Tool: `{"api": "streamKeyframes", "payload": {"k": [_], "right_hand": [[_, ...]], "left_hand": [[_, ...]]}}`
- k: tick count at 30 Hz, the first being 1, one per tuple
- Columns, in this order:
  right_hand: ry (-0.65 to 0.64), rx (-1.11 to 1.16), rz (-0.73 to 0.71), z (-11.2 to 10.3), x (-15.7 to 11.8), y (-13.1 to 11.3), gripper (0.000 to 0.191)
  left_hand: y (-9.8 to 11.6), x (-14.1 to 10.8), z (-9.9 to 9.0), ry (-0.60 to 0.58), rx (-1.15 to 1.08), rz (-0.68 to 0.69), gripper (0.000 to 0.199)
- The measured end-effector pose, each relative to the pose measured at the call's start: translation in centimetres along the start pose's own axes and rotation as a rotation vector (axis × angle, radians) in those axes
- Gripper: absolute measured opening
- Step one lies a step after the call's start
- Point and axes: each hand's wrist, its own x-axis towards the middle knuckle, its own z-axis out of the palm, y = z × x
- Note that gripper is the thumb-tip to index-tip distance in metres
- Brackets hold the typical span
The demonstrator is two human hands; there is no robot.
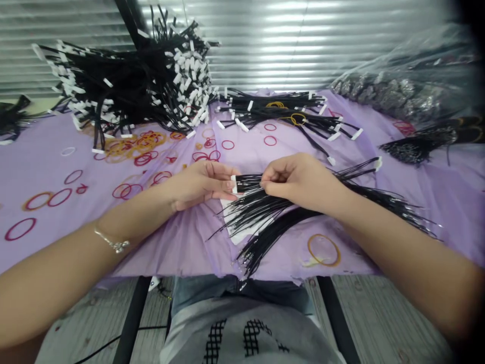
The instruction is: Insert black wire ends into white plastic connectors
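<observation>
My left hand [208, 185] pinches a small white connector [234, 184] from which several thin black wires run to the right. My right hand [290, 177] has thumb and forefinger closed on one or more of those wires, close to the connector; how many is hidden by the fingers. Beneath both hands lie loose black wires [253, 203] with bare shiny ends, partly over a white sheet [237, 232]. A thicker bundle of black wires [271, 237] curves toward the table's front edge. Another white connector [378, 163] shows at the right, beyond my right wrist.
A tall heap of black cables with white connectors [132, 86] stands at the back left. Tied cable bundles [280, 114] lie at the back middle. Red and yellow rubber bands [132, 144] are scattered over the purple cloth [170, 242]. A clear plastic bag [401, 91] sits at the back right.
</observation>
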Motion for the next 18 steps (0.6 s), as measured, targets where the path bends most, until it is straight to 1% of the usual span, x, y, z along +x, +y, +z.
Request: {"api": "streamKeyframes", "payload": {"k": [7, 13, 18], "right_hand": [[-0.001, -0.046, -0.063, 0.12, -0.02, 0.08, 0.008], [-0.012, -0.062, -0.11, 0.17, 0.04, 0.44, 0.008], [-0.026, -0.052, -0.128, 0.16, 0.08, 0.51, 0.008]], "left_hand": [[0.05, -0.03, 0.26, 0.063, 0.02, -0.003, 0.02], [0.05, -0.01, 0.28, 0.053, 0.02, -0.019, 0.021], [-0.01, 0.02, 0.15, 0.029, -0.008, 0.0, 0.021]]}}
